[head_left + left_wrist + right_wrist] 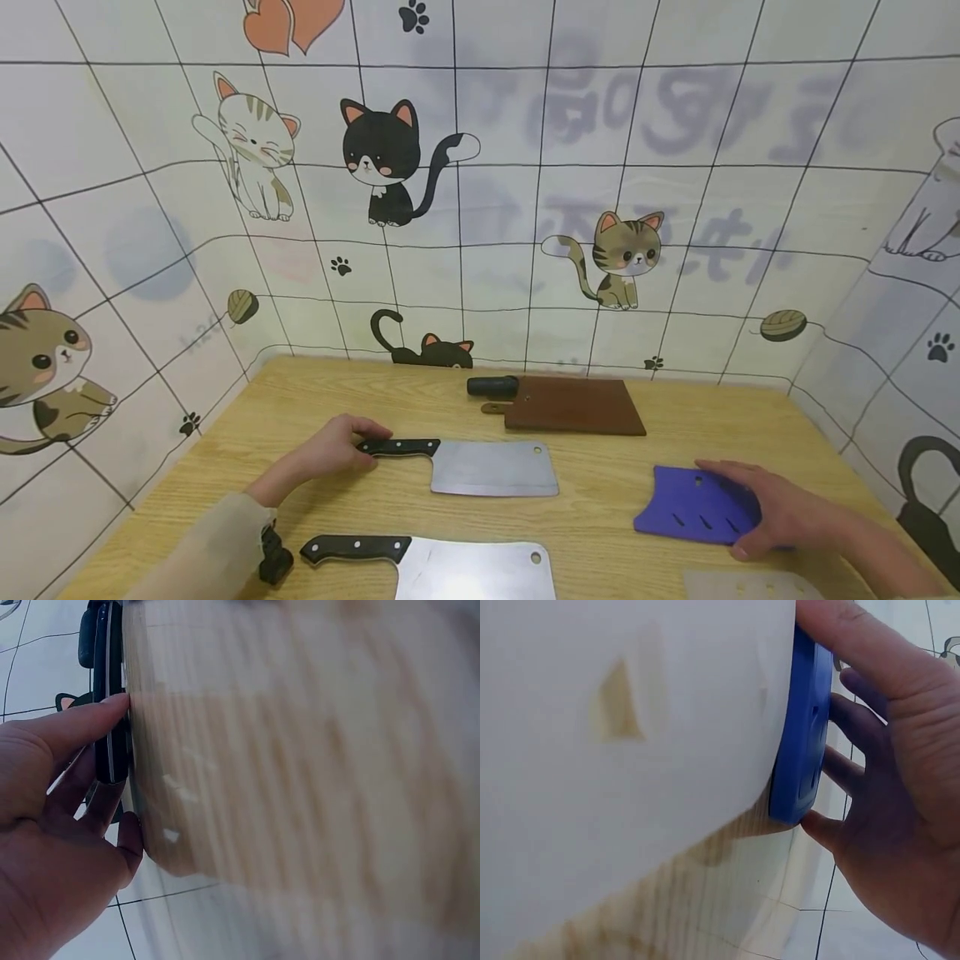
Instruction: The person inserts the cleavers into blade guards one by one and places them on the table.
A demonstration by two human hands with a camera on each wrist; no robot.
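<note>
At the left, my left hand [330, 450] pinches the rear end of the black riveted handle of a cleaver [495, 468], which lies flat with its blade to the right. In the left wrist view, the thumb lies on the near side of the handle [109, 682], with fingers behind and below it. On the right side of the table, my right hand [795, 508] grips a blue slotted knife cover [697, 504] across its width. Thumb and fingers hold opposite edges of the cover [802, 735] in the right wrist view.
A second, similar cleaver [472, 571] lies nearer, cut off by the frame. A brown flat piece [573, 406] with a dark handle [491, 387] beside it lies at the back. A whitish perforated piece [750, 586] is at the front right. Cat-patterned walls [495, 275] enclose the wooden table [600, 517].
</note>
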